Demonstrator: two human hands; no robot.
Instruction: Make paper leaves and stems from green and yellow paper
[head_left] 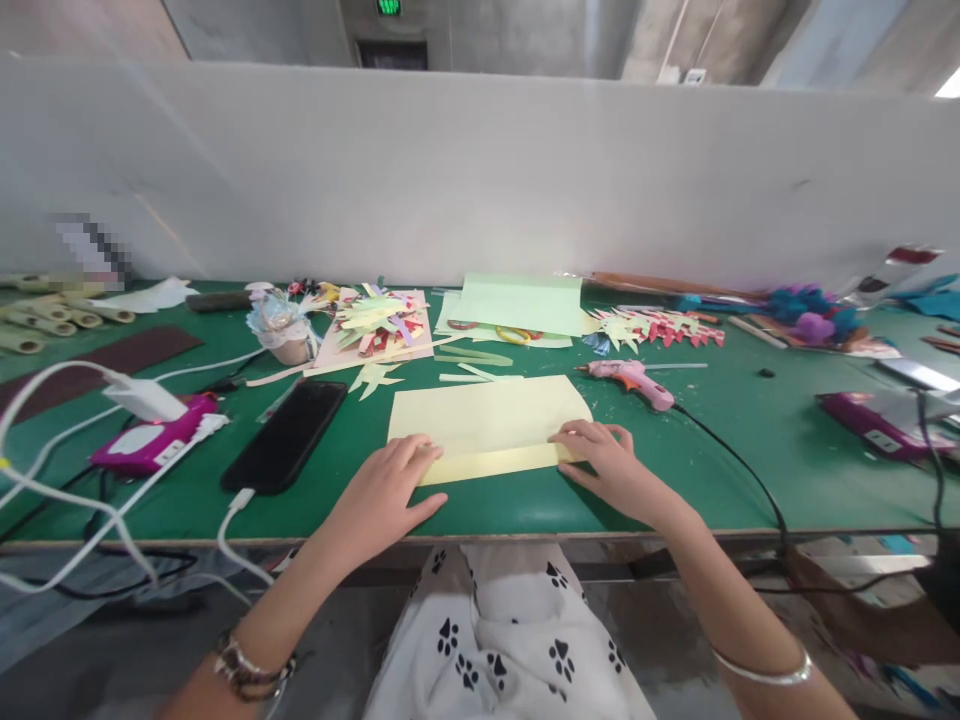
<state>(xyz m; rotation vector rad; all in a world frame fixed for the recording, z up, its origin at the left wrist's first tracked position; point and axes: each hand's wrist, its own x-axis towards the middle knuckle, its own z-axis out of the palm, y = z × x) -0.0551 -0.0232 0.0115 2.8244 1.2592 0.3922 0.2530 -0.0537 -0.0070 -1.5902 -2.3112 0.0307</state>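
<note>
A pale yellow sheet of paper [487,412] lies on the green table, its near edge folded up into a narrow strip. My left hand [394,482] rests on the left end of that fold, fingers pressed down and the thumb spread away on the table. At the right end, my right hand [611,468] has its fingers curled over the fold with the thumb by the near edge. Just beyond the sheet are thin paper strips [480,376]. To its right lies a pink hot glue gun [630,380] with a black cord.
A black phone [286,438] on a white cable lies left, beside a purple power strip [154,435]. Paper cutouts [382,318], a green sheet [521,303] and yellow-handled scissors [513,335] lie behind. Another purple power strip [877,420] is at right. A white partition [480,170] stands behind.
</note>
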